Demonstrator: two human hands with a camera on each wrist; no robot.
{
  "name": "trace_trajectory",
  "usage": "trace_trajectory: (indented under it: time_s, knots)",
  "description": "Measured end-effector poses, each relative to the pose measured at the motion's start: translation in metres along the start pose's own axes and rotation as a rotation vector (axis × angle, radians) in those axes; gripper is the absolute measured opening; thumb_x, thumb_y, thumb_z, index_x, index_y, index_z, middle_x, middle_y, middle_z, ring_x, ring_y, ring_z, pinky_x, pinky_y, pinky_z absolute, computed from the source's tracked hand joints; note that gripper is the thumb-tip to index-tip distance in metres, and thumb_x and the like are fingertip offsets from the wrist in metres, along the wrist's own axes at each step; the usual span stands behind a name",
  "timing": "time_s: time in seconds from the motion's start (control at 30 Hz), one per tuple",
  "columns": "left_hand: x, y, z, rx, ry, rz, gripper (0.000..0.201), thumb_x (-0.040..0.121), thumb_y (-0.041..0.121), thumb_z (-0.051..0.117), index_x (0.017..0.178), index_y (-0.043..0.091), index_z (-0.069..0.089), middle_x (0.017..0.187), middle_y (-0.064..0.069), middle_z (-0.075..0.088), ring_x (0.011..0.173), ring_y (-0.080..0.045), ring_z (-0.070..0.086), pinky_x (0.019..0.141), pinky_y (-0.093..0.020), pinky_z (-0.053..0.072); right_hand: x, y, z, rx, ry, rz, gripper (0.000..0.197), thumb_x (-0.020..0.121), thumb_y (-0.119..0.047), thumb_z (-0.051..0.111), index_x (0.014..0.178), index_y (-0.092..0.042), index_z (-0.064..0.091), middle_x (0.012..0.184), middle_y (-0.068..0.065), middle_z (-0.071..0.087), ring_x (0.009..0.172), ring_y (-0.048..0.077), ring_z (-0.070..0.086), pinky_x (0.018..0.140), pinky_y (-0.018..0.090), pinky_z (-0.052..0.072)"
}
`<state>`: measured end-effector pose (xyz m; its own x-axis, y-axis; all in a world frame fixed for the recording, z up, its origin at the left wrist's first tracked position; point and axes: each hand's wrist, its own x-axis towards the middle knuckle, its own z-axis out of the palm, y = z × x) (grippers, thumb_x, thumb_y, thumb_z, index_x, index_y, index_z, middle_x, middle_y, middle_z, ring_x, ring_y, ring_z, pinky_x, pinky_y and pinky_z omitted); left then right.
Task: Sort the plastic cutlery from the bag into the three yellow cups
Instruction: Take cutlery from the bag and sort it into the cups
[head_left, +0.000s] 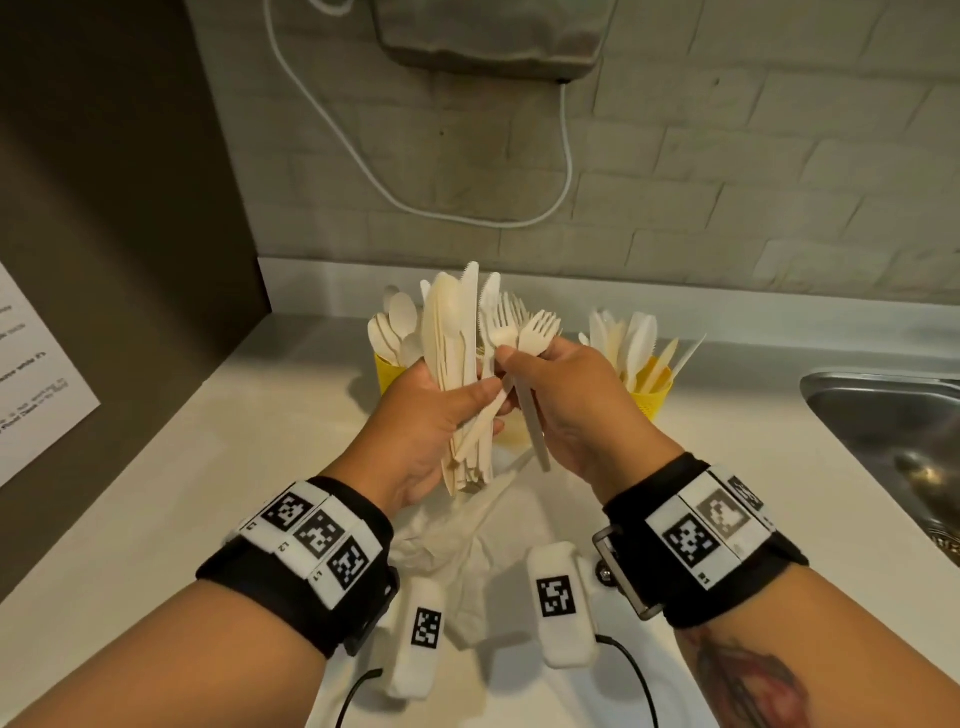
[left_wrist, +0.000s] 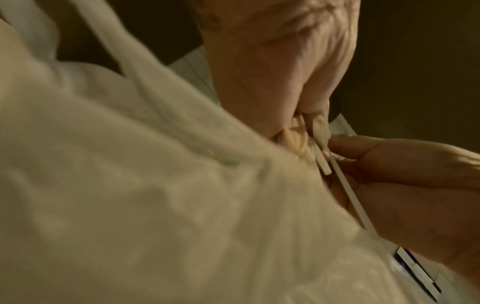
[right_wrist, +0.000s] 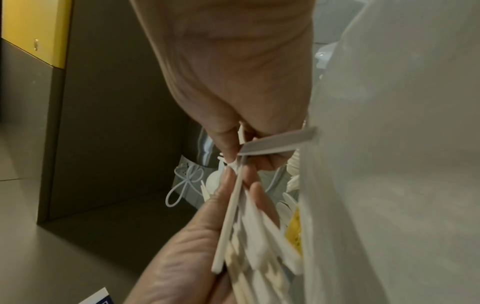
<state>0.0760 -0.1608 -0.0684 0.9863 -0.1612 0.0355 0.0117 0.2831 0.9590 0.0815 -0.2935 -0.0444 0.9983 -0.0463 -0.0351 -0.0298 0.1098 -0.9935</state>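
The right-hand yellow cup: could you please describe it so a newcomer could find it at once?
Start at the steel sink; just left of it on the white counter stands the cup. Unlike the left cup, which holds spoons, it holds knives.

You're standing in a kitchen: a pale worktop (head_left: 218, 467) runs to a steel sink (head_left: 883, 415), backed by a painted brick wall (head_left: 727, 182) with a loose cable (head_left: 363, 156).
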Motion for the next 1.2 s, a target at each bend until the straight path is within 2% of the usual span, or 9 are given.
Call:
trace_trajectory:
  time_s: [0.2, 0.33, 0.47, 0.53, 0.67, 0.8, 0.93, 1.1, 1.2]
  knots:
    - [0.002, 0.001, -0.004, -0.052, 0.03, -0.03, 0.028, 0.089, 0.003, 0.065, 0.115, 0.013, 0.067, 0.092, -0.006, 0.076, 0.075, -0.015, 0.072, 0.065, -0.027, 0.058, -0.003, -0.001, 0.006, 0.119, -0.039, 0.043, 0.026, 0.1, -0.009, 0.051, 0.118, 0.008, 0.058, 0.103, 0.027, 0.064, 0.087, 0.034, 0.058, 0.088, 0.05, 0.052]
    - [0.003, -0.001, -0.004, -0.039, 0.06, -0.031, 0.027, 0.089, 0.005, 0.065, 0.115, 0.014, 0.067, 0.096, -0.009, 0.075, 0.081, -0.019, 0.072, 0.066, -0.03, 0.058, -0.003, -0.002, 0.01, 0.244, -0.012, 0.047, 0.027, 0.103, -0.014, 0.047, 0.124, 0.001, 0.053, 0.087, 0.011, 0.064, 0.077, 0.025, 0.059, 0.068, 0.042, 0.051]
    - [0.003, -0.003, -0.005, -0.028, 0.103, -0.014, 0.022, 0.092, 0.003, 0.061, 0.111, 0.014, 0.066, 0.092, -0.008, 0.074, 0.08, -0.02, 0.071, 0.067, -0.031, 0.058, 0.0, -0.005, 0.011, 0.38, 0.053, 0.023, 0.009, 0.104, -0.016, 0.044, 0.107, -0.011, 0.051, 0.069, 0.004, 0.053, 0.058, 0.015, 0.058, 0.056, 0.036, 0.054]
    - [0.004, -0.003, -0.008, -0.04, 0.149, -0.016, 0.019, 0.094, 0.003, 0.06, 0.111, 0.011, 0.063, 0.085, -0.007, 0.072, 0.073, -0.016, 0.071, 0.064, -0.028, 0.058, 0.004, -0.004, 0.008, 0.339, 0.08, -0.002, 0.005, 0.103, -0.015, 0.046, 0.101, -0.013, 0.051, 0.066, 0.002, 0.047, 0.052, 0.011, 0.049, 0.05, 0.028, 0.048]
    - [0.004, 0.0, -0.015, -0.102, 0.22, -0.035, 0.016, 0.096, 0.008, 0.059, 0.111, 0.011, 0.062, 0.075, -0.003, 0.067, 0.064, -0.012, 0.066, 0.059, -0.025, 0.056, 0.012, -0.003, -0.006, 0.291, 0.132, 0.022, 0.013, 0.098, -0.004, 0.045, 0.107, -0.007, 0.054, 0.069, 0.002, 0.047, 0.057, 0.01, 0.042, 0.056, 0.024, 0.038]
    - [0.002, 0.003, -0.02, -0.111, 0.289, -0.04, 0.01, 0.096, 0.009, 0.06, 0.102, 0.017, 0.062, 0.073, -0.002, 0.068, 0.064, -0.011, 0.066, 0.067, -0.028, 0.058, 0.031, -0.02, -0.023, 0.343, 0.18, -0.051, 0.026, 0.097, 0.006, 0.033, 0.101, -0.004, 0.057, 0.078, 0.006, 0.057, 0.067, 0.014, 0.055, 0.067, 0.024, 0.047]
    - [0.001, 0.002, -0.028, -0.145, 0.362, -0.035, 0.009, 0.096, 0.01, 0.06, 0.101, 0.017, 0.062, 0.068, 0.001, 0.07, 0.064, -0.01, 0.069, 0.067, -0.028, 0.057, 0.051, -0.05, -0.032, 0.241, 0.15, -0.267, 0.028, 0.099, 0.005, 0.038, 0.093, -0.012, 0.059, 0.098, 0.008, 0.068, 0.099, 0.021, 0.067, 0.087, 0.03, 0.053]
    - [-0.002, 0.003, -0.03, -0.16, 0.387, -0.053, 0.011, 0.096, 0.01, 0.06, 0.105, 0.016, 0.063, 0.076, -0.003, 0.069, 0.071, -0.014, 0.068, 0.072, -0.03, 0.057, 0.076, -0.047, -0.029, -0.191, 0.254, -0.372, 0.028, 0.096, -0.003, 0.048, 0.089, -0.025, 0.063, 0.094, -0.002, 0.066, 0.098, 0.016, 0.063, 0.087, 0.032, 0.051]
    - [-0.005, 0.005, -0.028, -0.139, 0.387, -0.058, 0.011, 0.096, 0.01, 0.06, 0.098, 0.02, 0.061, 0.081, -0.005, 0.068, 0.077, -0.016, 0.068, 0.077, -0.032, 0.057, 0.086, -0.02, -0.025, -0.443, 0.306, -0.353, 0.023, 0.095, -0.007, 0.051, 0.089, -0.024, 0.065, 0.091, -0.001, 0.065, 0.087, 0.018, 0.061, 0.073, 0.026, 0.046]
